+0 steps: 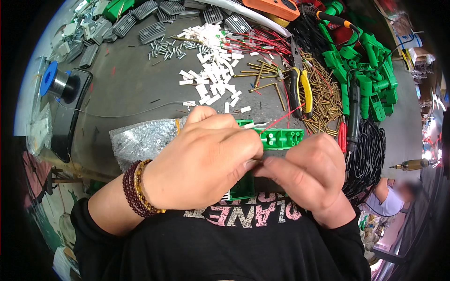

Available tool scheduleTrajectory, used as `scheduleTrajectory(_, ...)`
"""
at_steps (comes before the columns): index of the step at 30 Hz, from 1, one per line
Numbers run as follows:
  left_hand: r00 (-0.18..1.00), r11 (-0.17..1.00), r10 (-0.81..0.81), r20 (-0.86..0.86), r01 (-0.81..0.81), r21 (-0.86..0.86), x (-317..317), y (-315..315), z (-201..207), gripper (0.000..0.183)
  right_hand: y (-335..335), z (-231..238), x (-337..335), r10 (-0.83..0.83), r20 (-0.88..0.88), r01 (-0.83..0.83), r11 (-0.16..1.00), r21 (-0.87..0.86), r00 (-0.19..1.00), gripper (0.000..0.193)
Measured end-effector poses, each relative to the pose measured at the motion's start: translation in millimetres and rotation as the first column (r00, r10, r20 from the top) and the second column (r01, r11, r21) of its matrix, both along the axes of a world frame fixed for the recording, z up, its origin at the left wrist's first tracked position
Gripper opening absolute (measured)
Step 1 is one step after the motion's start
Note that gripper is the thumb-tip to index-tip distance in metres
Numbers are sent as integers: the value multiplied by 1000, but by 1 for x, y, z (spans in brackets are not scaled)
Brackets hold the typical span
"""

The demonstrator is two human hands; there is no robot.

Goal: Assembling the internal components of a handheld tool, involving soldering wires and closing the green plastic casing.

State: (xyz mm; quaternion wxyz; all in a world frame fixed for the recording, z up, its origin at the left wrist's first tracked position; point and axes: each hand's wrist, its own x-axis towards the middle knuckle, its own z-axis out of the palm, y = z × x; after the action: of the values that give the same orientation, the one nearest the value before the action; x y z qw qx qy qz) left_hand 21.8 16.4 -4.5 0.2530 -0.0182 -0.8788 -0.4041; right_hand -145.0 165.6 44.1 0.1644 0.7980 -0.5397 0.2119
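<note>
My left hand (206, 159) and my right hand (309, 173) meet just in front of my chest. Both are closed in a pinch, fingertips almost touching; what they hold is too small and hidden to make out. Beneath them lies a green plastic housing (294, 139) with moulded posts inside, its middle covered by my left hand. A thin red wire (281, 119) runs from the housing up toward the pliers. A short white piece (253, 125) shows at the housing's far edge. Bubble wrap (140, 140) is beside my left wrist.
Yellow-and-black pliers (305, 91) lie by a heap of brass pins (323, 100). White sleeves (215, 82), screws (164, 49) and red wires (262, 41) spread farther back. Green housings (375, 79), a soldering iron (354, 107) and black cables (365, 161) are right; a solder spool (61, 82) left.
</note>
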Motion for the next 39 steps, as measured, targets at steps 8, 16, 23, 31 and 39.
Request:
scheduleTrajectory(8,999,999,-32,0,32,28,-1,-7,-2,11,4,-15,-11,-48,185,37,997,63,982,27)
scheduleTrajectory(16,1000,1000,-15,-15,15,4,-3,-7,-1,11,2,-14,-8,-88,265,63,993,102,960,27)
scheduleTrajectory(23,1000,1000,10,-26,-10,4,-4,-6,-3,20,2,-14,-9,-100,297,54,986,159,950,26)
scheduleTrajectory(31,982,983,96,-160,-119,-139,-7,1,-10,21,5,-8,-6,-369,620,-9,855,519,692,13)
scheduleTrajectory(39,978,924,183,-97,-205,-324,-12,10,4,13,3,6,-4,-828,558,-375,534,758,-53,13)
